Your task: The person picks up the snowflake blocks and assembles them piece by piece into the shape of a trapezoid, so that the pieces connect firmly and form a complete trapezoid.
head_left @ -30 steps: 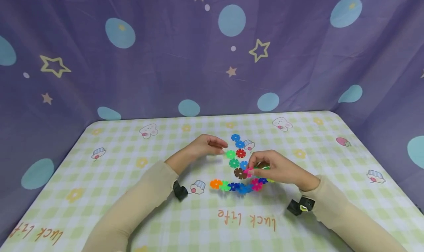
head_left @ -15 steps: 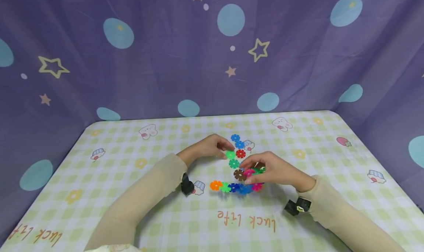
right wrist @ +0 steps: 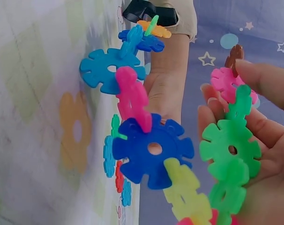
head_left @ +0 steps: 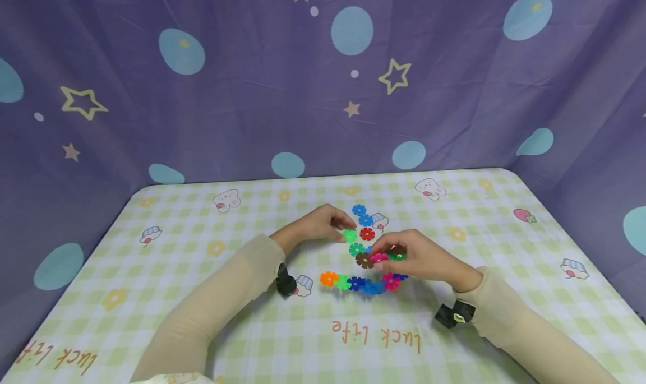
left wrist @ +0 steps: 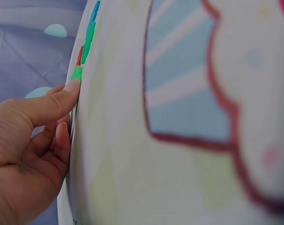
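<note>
My left hand [head_left: 320, 224] pinches a light green flower-shaped snowflake disc [head_left: 350, 236] at table height; in the left wrist view the thumb [left wrist: 71, 86] lies against its edge. My right hand [head_left: 421, 255] holds up a chain of slotted discs, fingertips near its brown end disc [head_left: 364, 260] and the pink disc [head_left: 379, 257] joined to it. From there the chain runs through green discs [right wrist: 231, 146], a yellow disc [right wrist: 186, 187], a dark blue disc [right wrist: 153, 152] and others to an orange disc [head_left: 329, 279]. The right hand hides part of the chain in the head view.
Beyond the chain lie a teal-green disc [head_left: 356, 249], a red disc [head_left: 367, 234] and two blue discs [head_left: 365, 220]. A checked cloth with printed cakes and lettering covers the table [head_left: 242, 339]. A purple curtain [head_left: 242, 103] hangs behind it.
My left hand has moved right to the light green disc and taken hold of it. My right hand has shifted slightly left along the chain, toward its brown end.
</note>
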Tool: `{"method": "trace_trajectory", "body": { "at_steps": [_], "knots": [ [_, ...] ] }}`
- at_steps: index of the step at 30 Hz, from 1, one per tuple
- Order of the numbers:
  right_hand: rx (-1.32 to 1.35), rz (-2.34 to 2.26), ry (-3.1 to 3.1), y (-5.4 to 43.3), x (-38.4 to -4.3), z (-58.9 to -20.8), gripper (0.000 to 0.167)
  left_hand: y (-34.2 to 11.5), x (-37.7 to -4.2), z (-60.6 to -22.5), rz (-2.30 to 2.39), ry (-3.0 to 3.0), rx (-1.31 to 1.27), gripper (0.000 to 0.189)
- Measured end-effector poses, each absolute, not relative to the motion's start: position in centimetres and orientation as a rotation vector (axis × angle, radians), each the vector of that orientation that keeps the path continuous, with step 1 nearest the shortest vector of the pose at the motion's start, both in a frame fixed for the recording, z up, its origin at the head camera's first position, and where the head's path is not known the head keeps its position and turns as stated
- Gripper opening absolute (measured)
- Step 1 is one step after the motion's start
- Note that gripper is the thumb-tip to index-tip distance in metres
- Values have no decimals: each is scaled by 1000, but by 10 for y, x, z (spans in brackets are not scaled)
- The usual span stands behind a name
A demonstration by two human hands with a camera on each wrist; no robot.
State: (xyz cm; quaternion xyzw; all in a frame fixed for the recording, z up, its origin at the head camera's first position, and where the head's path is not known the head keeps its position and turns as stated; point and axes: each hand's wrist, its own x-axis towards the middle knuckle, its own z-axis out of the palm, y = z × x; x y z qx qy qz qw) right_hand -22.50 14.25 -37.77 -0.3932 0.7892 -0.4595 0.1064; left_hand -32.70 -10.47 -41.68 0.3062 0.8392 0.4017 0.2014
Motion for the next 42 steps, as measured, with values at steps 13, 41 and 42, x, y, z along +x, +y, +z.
{"method": "trace_trajectory", "body": {
  "at_steps": [13, 41, 42],
  "knots": [
    [-1164, -1452, 2308, 142, -223, -376, 7, -109, -324, -412, 1101, 2465, 789, 23],
    [-1038, -1474, 2599, 133, -218, -378, 10, -130, -272, -387, 1528, 2438, 381, 13],
    [-1026, -1473, 2608, 133, -217, -378, 10, -130, -267, -386, 1562, 2417, 354, 14]
  ]
}}
